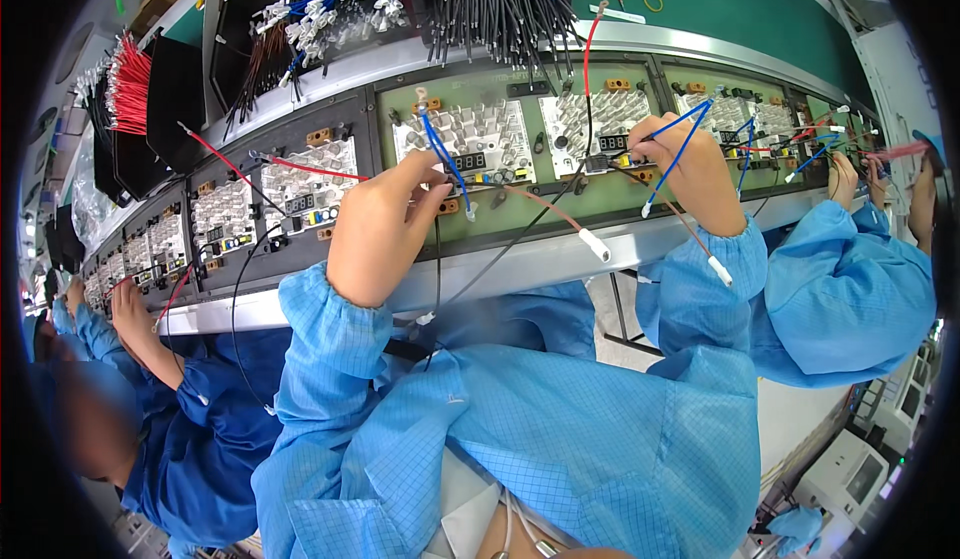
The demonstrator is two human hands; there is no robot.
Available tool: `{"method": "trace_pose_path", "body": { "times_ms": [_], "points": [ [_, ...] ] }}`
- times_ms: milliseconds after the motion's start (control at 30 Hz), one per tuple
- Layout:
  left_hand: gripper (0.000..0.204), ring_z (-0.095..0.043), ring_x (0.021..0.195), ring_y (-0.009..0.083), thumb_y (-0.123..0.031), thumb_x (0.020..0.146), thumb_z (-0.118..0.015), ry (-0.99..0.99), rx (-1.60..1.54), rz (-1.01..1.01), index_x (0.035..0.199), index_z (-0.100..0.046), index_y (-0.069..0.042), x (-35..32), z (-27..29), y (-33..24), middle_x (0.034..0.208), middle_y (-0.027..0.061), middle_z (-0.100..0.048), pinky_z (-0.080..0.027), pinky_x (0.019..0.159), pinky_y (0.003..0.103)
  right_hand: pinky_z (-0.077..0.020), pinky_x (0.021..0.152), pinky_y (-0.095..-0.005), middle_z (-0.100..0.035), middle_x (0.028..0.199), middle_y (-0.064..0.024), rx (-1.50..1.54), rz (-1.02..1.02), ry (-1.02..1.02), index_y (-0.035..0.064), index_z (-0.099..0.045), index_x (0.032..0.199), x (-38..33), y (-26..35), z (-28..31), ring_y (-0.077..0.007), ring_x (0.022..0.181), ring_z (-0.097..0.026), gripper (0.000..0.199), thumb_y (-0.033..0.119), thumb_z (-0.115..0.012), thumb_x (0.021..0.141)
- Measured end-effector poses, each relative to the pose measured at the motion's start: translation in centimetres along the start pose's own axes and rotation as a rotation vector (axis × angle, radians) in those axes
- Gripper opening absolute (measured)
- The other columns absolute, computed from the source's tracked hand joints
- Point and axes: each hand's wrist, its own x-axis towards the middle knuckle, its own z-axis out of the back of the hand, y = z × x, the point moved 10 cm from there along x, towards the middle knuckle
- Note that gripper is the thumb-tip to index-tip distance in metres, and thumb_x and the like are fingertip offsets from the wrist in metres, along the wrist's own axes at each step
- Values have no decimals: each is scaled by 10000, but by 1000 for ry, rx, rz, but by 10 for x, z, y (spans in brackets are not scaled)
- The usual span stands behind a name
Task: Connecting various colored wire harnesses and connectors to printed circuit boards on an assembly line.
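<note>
My left hand is at the lower left of a circuit board with a small dark display. Its thumb and finger close together at the board's lower edge; what lies between them is hidden. A looped blue wire with a white-capped end passes beside these fingertips. My right hand pinches a bent blue wire beside the display of the neighbouring board. A brown wire with a white end hangs from the left board. A red-and-black wire arches over the right board.
The boards sit in a long row of fixtures behind a metal rail. Bundles of blue-and-black wires and red wires stand at the back. A co-worker in dark blue works at left, another in light blue at right.
</note>
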Motion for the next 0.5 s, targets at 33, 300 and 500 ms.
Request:
{"method": "trace_pose_path", "body": {
  "times_ms": [33, 300, 500],
  "points": [
    [240, -694, 745, 289, -35, 838, -655, -19, 22, -16, 1072, -605, -20, -2, 3, -3, 857, 157, -690, -555, 612, 345, -475, 638, -344, -611, 741, -96, 0, 4, 0, 47, -626, 859, 0, -1, 0, -268, 704, -621, 45, 83, -604, 843],
    [215, -673, 694, 288, -46, 835, -663, -67, 12, -43, 1045, -619, -22, -1, 5, -7, 825, 161, -675, -532, 591, 345, -478, 684, -359, -627, 797, -88, 36, -16, 86, 51, -618, 867, 13, 3, -9, -287, 775, -609, 66, 109, -616, 836],
    [159, -624, 587, 314, -161, 855, -653, 17, 57, -15, 960, -643, -43, 6, -14, -18, 640, 150, -618, -470, 541, 394, -480, 711, -369, -656, 927, -48, -161, 222, 157, 61, -620, 911, 17, 3, -20, -269, 822, -609, 100, 121, -606, 832]
  ]
}}
